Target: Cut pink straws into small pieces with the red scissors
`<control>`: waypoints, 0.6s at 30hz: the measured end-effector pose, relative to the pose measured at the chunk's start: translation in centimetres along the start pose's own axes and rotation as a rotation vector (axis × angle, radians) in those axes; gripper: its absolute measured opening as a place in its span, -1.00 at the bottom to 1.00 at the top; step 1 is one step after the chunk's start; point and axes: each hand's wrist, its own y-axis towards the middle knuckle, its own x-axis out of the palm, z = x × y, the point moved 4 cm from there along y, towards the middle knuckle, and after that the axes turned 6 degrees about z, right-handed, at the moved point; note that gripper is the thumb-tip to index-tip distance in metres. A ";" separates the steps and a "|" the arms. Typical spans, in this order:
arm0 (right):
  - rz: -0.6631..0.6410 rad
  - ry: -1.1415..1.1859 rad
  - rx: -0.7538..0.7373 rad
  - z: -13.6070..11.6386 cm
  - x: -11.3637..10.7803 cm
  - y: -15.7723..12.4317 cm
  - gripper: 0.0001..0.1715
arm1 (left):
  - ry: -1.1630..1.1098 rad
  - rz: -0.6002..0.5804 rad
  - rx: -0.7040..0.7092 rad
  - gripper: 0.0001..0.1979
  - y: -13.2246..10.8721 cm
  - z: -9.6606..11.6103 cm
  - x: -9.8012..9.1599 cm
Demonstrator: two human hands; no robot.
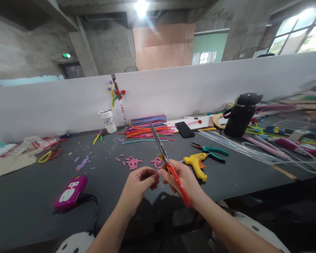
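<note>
My right hand (185, 177) is closed around a pair of scissors (178, 183) with red handles, blades pointing up and away. Its thumb and fingertips meet those of my left hand (138, 186). The left fingers are pinched together; whatever they hold is too small or hidden to make out. Just beyond the hands lie a pile of short pink pieces (133, 163) and a smaller pink cluster (156, 162), partly behind the scissors. A yellow glue gun (196, 163) rests to the right of my right hand.
Pliers (213, 150), a phone (184, 129) and a black bottle (240, 114) stand or lie to the right. Pipe cleaners (147, 131) are heaped at the back, near a paper cup (107, 121). A magenta device (71, 193) with a cable sits front left. A white partition (55, 102) bounds the table.
</note>
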 end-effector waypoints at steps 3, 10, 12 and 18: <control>0.018 -0.226 -0.099 -0.1 -0.3 -0.4 -0.77 | -0.087 0.124 0.054 -0.92 0.3 0.5 -1.5; -0.014 -0.704 -0.218 0.3 0.5 -1.9 -0.65 | -0.278 0.307 0.179 -0.92 0.5 2.1 -3.9; 0.014 -0.791 -0.246 0.6 0.6 -2.0 -0.63 | -0.286 0.306 0.202 -0.93 0.4 2.3 -3.9; 0.051 -0.912 -0.355 0.7 0.8 -2.0 -0.64 | -0.279 0.299 0.204 -0.94 0.1 2.2 -3.6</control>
